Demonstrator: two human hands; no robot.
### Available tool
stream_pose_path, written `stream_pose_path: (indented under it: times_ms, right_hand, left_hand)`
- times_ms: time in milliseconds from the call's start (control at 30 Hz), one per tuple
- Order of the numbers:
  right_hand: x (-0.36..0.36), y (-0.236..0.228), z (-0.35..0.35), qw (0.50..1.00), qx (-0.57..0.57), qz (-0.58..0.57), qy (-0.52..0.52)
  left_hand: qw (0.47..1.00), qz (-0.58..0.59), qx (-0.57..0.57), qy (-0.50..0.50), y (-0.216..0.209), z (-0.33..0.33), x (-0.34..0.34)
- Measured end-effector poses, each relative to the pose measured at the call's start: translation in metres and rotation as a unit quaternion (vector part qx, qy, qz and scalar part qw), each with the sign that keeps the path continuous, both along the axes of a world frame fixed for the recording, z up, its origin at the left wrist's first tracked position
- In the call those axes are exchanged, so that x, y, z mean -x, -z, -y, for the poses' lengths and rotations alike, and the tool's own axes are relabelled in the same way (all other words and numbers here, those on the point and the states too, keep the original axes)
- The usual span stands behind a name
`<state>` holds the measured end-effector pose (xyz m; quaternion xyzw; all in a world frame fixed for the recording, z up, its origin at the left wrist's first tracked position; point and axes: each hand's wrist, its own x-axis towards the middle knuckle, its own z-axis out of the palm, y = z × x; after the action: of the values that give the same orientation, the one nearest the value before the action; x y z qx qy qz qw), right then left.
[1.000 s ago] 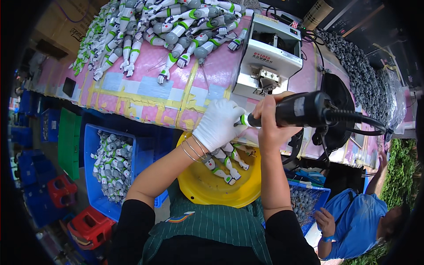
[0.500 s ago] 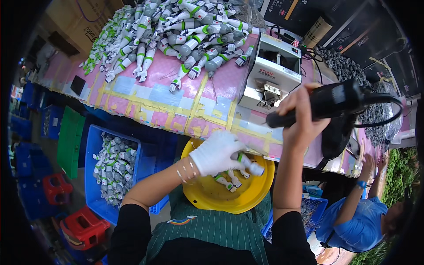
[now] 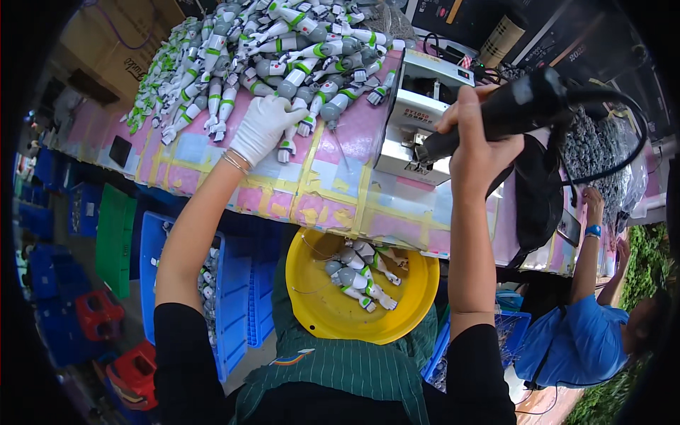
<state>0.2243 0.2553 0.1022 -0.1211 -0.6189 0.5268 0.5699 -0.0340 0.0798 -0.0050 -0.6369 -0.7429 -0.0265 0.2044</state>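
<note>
In the head view, we see red lettering [image 3: 419, 115] on a white machine [image 3: 407, 131] and dark script on a carton [image 3: 106, 42]. Our gloved left hand [image 3: 263, 129] is closed on a toy arm [image 3: 286, 151] at the near edge of a pile [image 3: 304, 49], its long axis running toward us, hand end nearest. Our right hand [image 3: 478, 149] grips a black driver [image 3: 520, 106], tip slanting down-left.

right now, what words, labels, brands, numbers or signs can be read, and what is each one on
I won't copy wording, only where it stands:
White machine: red characters on its front, smaller ones below.
Cardboard box: dark lettering on its side.
Black panels at the back: pale characters, mostly small or blurred.
Black handheld tool: pale patch, too blurred to tell any text.
</note>
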Motion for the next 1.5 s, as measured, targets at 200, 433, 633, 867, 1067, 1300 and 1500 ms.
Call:
stream_pose_path:
  times_ms: [200, 433, 633, 867, 1067, 1300, 1500]
  right_hand:
    - [-0.003, 0.005, -0.002, 0.999, 0.019, 0.038, -0.019]
    - [-0.025, 0.009, 0.004, 0.996, 0.082, 0.021, -0.009]
    - [-0.038, 0.017, 0.010, 0.994, 0.108, -0.001, -0.005]
    - [-0.052, 0.028, 0.030, 0.989, 0.147, 0.005, -0.025]
    - [-0.049, 0.037, 0.037, 0.990, 0.133, 0.012, -0.038]
    - [-0.041, 0.052, 0.041, 0.994, 0.094, 0.016, -0.053]
    - [-0.042, 0.072, 0.037, 0.996, 0.055, 0.015, -0.076]
  left_hand:
    - [0.988, 0.058, -0.039, 0.141, -0.013, 0.006, -0.046]
    - [0.964, 0.200, 0.119, 0.129, -0.042, 0.010, -0.141]
    - [0.854, 0.493, 0.128, 0.108, -0.028, -0.027, -0.192]
    - [0.920, 0.370, -0.058, 0.114, 0.004, -0.030, -0.196]
    - [0.911, 0.392, -0.097, 0.084, 0.011, -0.027, -0.204]
    - [0.893, 0.430, -0.106, 0.082, 0.014, -0.031, -0.200]
    - [0.902, 0.415, -0.082, 0.080, 0.010, -0.034, -0.199]
